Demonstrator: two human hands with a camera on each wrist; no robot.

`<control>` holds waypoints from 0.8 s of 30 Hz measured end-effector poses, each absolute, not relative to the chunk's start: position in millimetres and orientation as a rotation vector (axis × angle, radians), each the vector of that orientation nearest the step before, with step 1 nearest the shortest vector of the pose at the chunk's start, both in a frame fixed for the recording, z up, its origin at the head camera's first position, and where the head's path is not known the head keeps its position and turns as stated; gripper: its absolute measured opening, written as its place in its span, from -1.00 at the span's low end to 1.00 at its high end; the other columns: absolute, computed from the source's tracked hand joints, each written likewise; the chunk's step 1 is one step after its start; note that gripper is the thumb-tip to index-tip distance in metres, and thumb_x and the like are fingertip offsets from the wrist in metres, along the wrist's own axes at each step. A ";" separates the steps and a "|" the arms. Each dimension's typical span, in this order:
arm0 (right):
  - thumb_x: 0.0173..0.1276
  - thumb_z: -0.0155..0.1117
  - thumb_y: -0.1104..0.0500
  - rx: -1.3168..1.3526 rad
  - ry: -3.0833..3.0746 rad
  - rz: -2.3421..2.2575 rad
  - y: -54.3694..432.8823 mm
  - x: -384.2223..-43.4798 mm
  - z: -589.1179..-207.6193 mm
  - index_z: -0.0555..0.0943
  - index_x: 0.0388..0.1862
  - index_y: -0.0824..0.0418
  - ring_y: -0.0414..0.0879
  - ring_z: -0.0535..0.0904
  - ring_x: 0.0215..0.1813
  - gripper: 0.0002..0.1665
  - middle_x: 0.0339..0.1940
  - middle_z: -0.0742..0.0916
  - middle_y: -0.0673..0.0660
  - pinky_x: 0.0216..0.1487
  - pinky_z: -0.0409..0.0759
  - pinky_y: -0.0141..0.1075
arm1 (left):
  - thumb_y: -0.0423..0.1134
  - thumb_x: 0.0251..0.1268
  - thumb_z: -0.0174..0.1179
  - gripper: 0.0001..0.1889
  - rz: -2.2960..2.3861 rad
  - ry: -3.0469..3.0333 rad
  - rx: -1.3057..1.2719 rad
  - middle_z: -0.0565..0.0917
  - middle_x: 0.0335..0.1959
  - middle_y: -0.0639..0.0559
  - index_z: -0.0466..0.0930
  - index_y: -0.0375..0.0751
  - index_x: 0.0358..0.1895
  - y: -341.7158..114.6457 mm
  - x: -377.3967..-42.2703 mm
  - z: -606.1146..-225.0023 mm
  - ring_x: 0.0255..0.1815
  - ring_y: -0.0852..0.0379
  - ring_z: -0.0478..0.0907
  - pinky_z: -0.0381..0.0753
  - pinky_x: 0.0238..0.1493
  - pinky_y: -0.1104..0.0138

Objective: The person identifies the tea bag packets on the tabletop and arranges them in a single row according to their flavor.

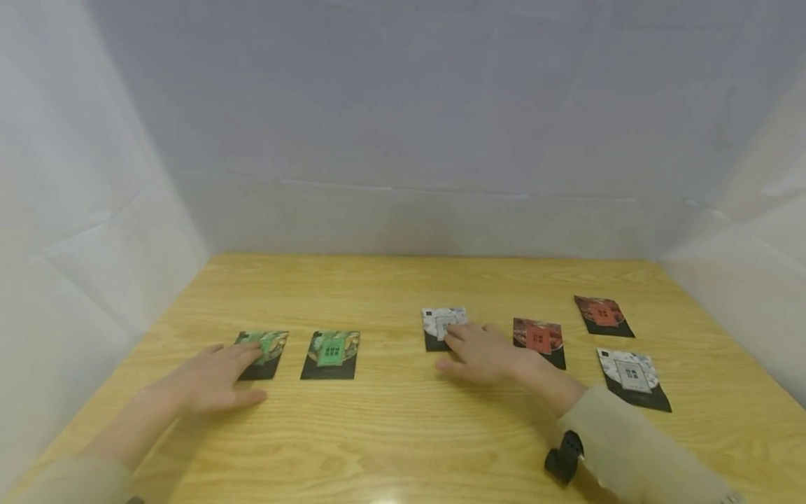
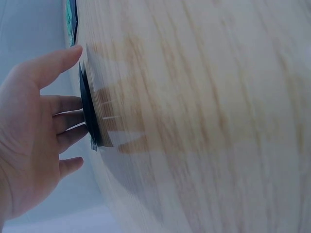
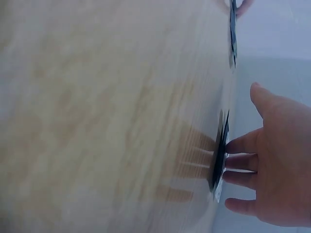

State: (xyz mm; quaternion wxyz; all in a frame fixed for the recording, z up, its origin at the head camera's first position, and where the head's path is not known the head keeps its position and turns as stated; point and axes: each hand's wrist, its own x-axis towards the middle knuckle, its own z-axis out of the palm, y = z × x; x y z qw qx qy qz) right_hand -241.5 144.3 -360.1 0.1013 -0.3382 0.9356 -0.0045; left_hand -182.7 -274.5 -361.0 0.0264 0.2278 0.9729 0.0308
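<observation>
My left hand [image 1: 214, 381] lies over a green and black packet [image 1: 271, 364] at the left of the table, fingers outstretched. In the left wrist view its fingertips [image 2: 77, 119] touch that packet [image 2: 91, 116], with the thumb held apart. A second green packet [image 1: 331, 355] lies flat just to the right. Around the middle, my right hand [image 1: 481, 355] spreads its fingers over a white and black packet [image 1: 436, 341]. The right wrist view shows the fingertips [image 3: 233, 162] on the packet [image 3: 221, 160]. Beyond that wrist lies a red and black packet [image 1: 535, 337].
Further right are another red packet [image 1: 604, 317] and another white packet [image 1: 634, 378], both flat. White sheeting [image 1: 403, 126] walls in the wooden table [image 1: 378, 434] at the back and both sides. A black strap device [image 1: 564, 456] hangs at the right sleeve.
</observation>
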 end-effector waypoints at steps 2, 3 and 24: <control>0.42 -0.26 -0.31 -1.023 2.766 -0.006 141.0 -237.7 -359.9 0.25 0.38 0.29 0.17 0.10 0.42 -0.16 0.41 0.26 0.25 0.32 0.11 0.16 | 0.28 0.15 0.07 -0.18 0.098 3.005 0.701 0.36 0.23 -0.39 0.37 -0.46 0.19 -274.6 -182.7 -361.1 0.23 -0.35 0.27 0.13 0.22 -0.24; 0.42 -0.25 -0.32 -1.031 2.765 0.002 139.5 -235.8 -360.0 0.25 0.38 0.29 0.15 0.10 0.42 -0.16 0.41 0.26 0.25 0.33 0.11 0.15 | 0.27 0.15 0.07 -0.18 0.100 3.004 0.700 0.35 0.23 -0.39 0.37 -0.46 0.19 -274.6 -182.7 -361.0 0.23 -0.35 0.27 0.13 0.22 -0.24; 0.39 -0.37 -0.38 -1.221 2.660 0.080 101.3 -205.2 -354.6 0.20 0.43 0.15 0.05 0.04 0.45 -0.15 0.47 0.17 0.12 0.36 0.10 0.09 | 0.29 0.15 0.06 -0.16 0.096 2.994 0.700 0.34 0.24 -0.40 0.36 -0.47 0.19 -274.9 -183.2 -361.0 0.23 -0.37 0.26 0.12 0.22 -0.25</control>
